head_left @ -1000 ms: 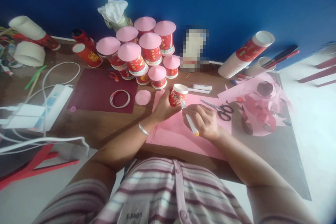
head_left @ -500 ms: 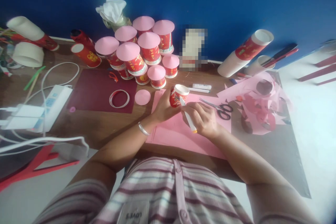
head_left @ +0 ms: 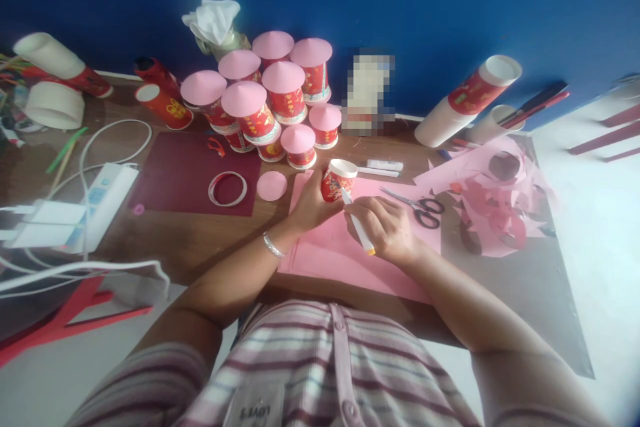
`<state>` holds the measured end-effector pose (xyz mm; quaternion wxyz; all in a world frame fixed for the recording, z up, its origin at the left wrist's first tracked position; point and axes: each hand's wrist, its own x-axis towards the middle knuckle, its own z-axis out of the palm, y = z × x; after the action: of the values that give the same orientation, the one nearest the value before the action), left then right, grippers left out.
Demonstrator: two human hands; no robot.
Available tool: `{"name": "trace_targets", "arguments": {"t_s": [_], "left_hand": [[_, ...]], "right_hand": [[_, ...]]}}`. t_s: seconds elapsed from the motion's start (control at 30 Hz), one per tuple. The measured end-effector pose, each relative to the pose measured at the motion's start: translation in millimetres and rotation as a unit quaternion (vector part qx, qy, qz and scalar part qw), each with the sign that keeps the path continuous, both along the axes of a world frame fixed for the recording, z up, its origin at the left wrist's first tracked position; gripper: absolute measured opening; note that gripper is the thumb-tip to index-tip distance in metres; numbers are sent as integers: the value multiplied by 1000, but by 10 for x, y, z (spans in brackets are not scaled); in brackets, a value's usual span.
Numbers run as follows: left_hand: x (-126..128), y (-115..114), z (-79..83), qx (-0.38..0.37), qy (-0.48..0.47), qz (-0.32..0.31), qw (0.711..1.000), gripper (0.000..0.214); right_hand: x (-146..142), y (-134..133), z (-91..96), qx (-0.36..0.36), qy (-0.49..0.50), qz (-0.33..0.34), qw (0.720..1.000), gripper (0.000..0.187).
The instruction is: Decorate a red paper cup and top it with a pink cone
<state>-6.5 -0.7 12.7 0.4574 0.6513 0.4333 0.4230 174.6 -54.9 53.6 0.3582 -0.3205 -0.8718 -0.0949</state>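
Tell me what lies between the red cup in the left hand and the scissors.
In the head view, the right hand and the tip of its white pen sit between red cup and scissors, over pink paper.

The paper cup [head_left: 339, 183] in the left hand [head_left: 310, 205] has a red printed coat with a slight sheen and a plain white rim. The pen [head_left: 358, 228] in the right hand [head_left: 389, 228] is smooth white plastic. Under both lies a matt pink paper sheet [head_left: 335, 267] on a brown wooden bench [head_left: 200, 243]. To the right, the scissors [head_left: 419, 207] show bright metal blades and black plastic handles. A shiny metal bangle [head_left: 273, 245] rings the left wrist. The far cups [head_left: 259, 123] wear matt pink paper lids [head_left: 245, 99].
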Motion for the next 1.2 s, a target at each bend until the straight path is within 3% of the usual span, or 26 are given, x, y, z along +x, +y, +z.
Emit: {"name": "trace_targets", "arguments": {"t_s": [0.63, 0.87, 1.2], "left_hand": [[-21, 2, 33, -13, 4, 9, 1000, 58], [-21, 0, 23, 3, 14, 9, 1000, 57], [-3, -13, -18, 1, 8, -17, 1000, 67]], "right_hand": [[16, -6, 8, -11, -9, -2, 1000, 19], [-12, -16, 20, 19, 5, -1, 1000, 21], [-34, -6, 10, 14, 4, -4, 1000, 21]]}}
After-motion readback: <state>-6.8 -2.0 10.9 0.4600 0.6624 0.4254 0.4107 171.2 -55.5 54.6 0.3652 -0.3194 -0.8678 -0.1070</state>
